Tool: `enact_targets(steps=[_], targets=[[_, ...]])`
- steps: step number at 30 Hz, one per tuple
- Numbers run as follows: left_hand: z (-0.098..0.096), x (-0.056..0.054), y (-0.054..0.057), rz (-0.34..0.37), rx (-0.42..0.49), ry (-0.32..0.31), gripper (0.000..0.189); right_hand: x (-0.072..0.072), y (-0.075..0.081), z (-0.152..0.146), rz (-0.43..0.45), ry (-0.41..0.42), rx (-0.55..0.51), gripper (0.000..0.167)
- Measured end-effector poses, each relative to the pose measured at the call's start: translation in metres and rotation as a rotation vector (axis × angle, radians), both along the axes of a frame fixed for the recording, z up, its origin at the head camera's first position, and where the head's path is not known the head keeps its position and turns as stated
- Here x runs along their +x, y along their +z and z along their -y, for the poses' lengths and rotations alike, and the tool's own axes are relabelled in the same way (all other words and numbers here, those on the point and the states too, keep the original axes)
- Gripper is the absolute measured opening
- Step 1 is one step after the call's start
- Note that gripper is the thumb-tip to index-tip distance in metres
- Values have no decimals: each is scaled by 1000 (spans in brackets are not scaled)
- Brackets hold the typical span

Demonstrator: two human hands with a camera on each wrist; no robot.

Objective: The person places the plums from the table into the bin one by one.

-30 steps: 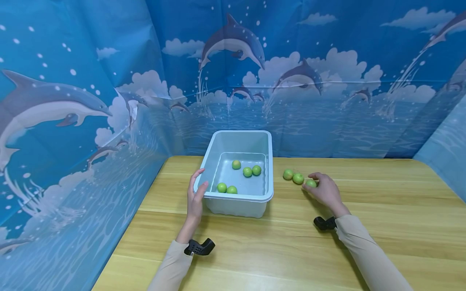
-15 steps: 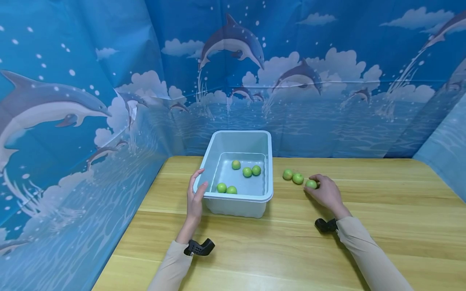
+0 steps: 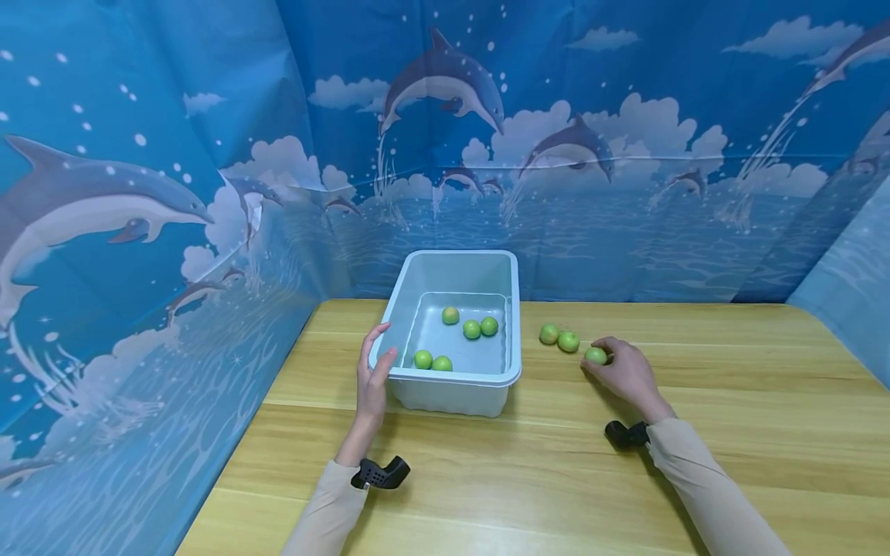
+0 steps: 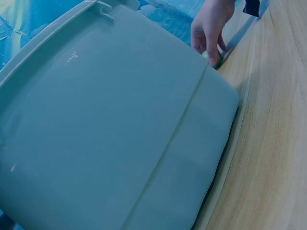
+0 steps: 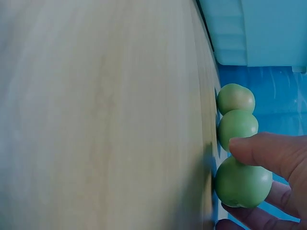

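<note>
My left hand (image 3: 371,386) grips the near left corner of a pale blue-grey plastic tub (image 3: 455,394), its thumb at the rim. Inside the tub lie several small round green fruits (image 3: 472,330). To the right, my right hand (image 3: 626,374) holds another smooth round green fruit (image 3: 596,356) between thumb and fingers, at or just above the tabletop. In the right wrist view, the thumb (image 5: 259,148) lies over the top of this fruit (image 5: 243,182), with fingers behind and below it. Two more green fruits (image 3: 568,341) sit together between it and the tub.
The wooden table (image 3: 501,479) reaches back to a blue dolphin-printed sheet (image 3: 445,193), which also hangs along the left and right sides. Black wrist cameras (image 3: 382,472) are strapped over beige sleeves.
My right hand has shifted slightly right and toward me with the fruit, widening its gap from the two others. My left hand and the tub have stayed in place.
</note>
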State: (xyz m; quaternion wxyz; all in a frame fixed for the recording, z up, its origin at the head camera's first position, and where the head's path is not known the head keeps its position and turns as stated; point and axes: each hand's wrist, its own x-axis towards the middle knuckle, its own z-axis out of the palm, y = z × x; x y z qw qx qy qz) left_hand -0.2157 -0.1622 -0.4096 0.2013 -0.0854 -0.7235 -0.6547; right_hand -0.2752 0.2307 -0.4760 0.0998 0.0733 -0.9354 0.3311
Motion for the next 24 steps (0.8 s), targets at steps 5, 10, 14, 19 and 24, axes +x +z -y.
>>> enact_targets(steps=[5, 10, 14, 19, 24], targets=[[0, -1, -1, 3, -1, 4, 45, 1, 0, -2, 11, 10, 4, 42], [0, -1, -1, -6, 3, 3, 45, 3, 0, -4, 14, 17, 10, 43], [0, 0, -1, -13, 5, 0, 45, 4, 0, -5, 24, 21, 12, 43], [0, 0, 0, -7, -3, 3, 45, 5, 2, -5, 47, 20, 14, 44], [0, 0, 0, -6, 0, 5, 45, 8, 4, -3, 40, 15, 22, 43]])
